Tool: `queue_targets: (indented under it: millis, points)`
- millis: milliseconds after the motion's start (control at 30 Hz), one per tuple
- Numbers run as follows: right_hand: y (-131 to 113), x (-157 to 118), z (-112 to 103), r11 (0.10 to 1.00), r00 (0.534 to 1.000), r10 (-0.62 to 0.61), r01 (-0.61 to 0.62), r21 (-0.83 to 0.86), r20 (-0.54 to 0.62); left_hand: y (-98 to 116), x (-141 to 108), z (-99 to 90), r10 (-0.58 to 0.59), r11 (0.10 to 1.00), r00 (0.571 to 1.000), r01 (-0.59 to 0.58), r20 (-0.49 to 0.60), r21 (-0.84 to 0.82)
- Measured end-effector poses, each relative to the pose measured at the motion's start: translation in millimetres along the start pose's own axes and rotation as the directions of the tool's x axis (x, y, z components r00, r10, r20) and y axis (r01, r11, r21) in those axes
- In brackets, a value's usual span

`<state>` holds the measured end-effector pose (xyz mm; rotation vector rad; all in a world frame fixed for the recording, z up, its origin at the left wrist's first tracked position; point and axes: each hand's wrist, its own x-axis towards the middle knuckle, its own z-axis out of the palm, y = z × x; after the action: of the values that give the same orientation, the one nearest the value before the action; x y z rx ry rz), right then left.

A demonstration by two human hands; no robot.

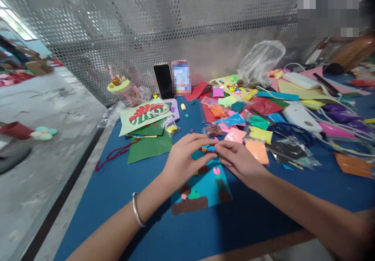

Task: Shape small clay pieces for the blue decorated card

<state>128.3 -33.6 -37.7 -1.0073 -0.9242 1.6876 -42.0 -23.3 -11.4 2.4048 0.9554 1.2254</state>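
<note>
A small blue clay piece (209, 148) with an orange bit at its left end is held between my two hands. My left hand (187, 155) pinches it from the left with thumb and fingertips. From the right, the fingers of my right hand (238, 159) close on its other end. Beneath them lies a light blue sheet (211, 194) bearing a brown clay strip (190, 205), a green clay shape (193, 194) and a pink clay piece (216, 171). My hands cover the sheet's upper part.
Bagged clay, such as a peach packet (257, 151), spreads to the right with cables and a white power bank (301, 116). Green paper (150, 148), a lidded cup (124, 91) and a black phone (164, 81) stand or lie toward the back left.
</note>
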Motion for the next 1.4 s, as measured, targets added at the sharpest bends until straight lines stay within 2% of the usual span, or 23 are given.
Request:
queue_targets:
  millis: [133, 300, 367, 433, 567, 633, 700, 767, 867, 967, 1100, 1233, 1400]
  points:
    - [-1, -2, 1, 1.000, 1.000, -0.007, 0.007, -0.015, 0.010, -3, -4, 3.9, 0.068, 0.996, 0.995, -0.062, -0.079, 0.066]
    - [-1, -2, 2, 0.998, 1.000, -0.018, 0.018, -0.056, 0.012, -2, -4, 3.3, 0.028, 0.995, 0.995, -0.019, -0.094, 0.100]
    - [-2, -1, -1, 0.990, 0.999, -0.038, 0.040, -0.136, 0.013, -4, -2, 2.7, -0.025, 0.995, 0.996, 0.032, -0.081, 0.092]
    - [-6, 2, -3, 0.966, 0.994, -0.106, 0.113, -0.233, 0.040, -9, 0, 1.2, -0.127, 0.988, 0.988, 0.134, -0.090, 0.082]
    - [-18, 17, 0, 0.837, 0.945, -0.287, 0.326, -0.439, 0.156, -23, 4, -5.3, -0.320, 0.945, 0.937, 0.325, -0.140, 0.019]
    - [-20, 30, 7, 0.811, 0.940, -0.300, 0.341, -0.476, 0.163, -27, 4, -9.0, -0.344, 0.937, 0.922, 0.350, -0.177, 0.001]
    - [-19, 41, 15, 0.847, 0.961, -0.240, 0.277, -0.453, 0.138, -30, 3, -11.8, -0.299, 0.947, 0.931, 0.316, -0.208, 0.054]
    - [-16, 49, 22, 0.860, 0.963, -0.228, 0.267, -0.434, 0.141, -31, 2, -13.6, -0.207, 0.958, 0.956, 0.241, -0.208, 0.154]
    - [-11, 53, 26, 0.815, 0.937, -0.324, 0.347, -0.464, 0.130, -33, -1, -14.1, -0.070, 0.949, 0.981, 0.122, -0.179, 0.292]
    - [-11, 53, 24, 0.770, 0.923, -0.369, 0.368, -0.521, 0.106, -37, -2, -13.0, 0.051, 0.913, 0.986, 0.019, -0.160, 0.407]
    - [-13, 53, 20, 0.758, 0.924, -0.367, 0.366, -0.539, 0.110, -41, -2, -10.4, 0.193, 0.860, 0.971, -0.100, -0.137, 0.501]
    - [-13, 54, 18, 0.748, 0.915, -0.384, 0.387, -0.539, 0.124, -39, -2, -6.8, 0.230, 0.860, 0.965, -0.142, -0.124, 0.490]
    - [-16, 53, 14, 0.699, 0.897, -0.405, 0.427, -0.573, 0.175, -36, 0, -10.9, 0.156, 0.895, 0.979, -0.084, -0.130, 0.438]
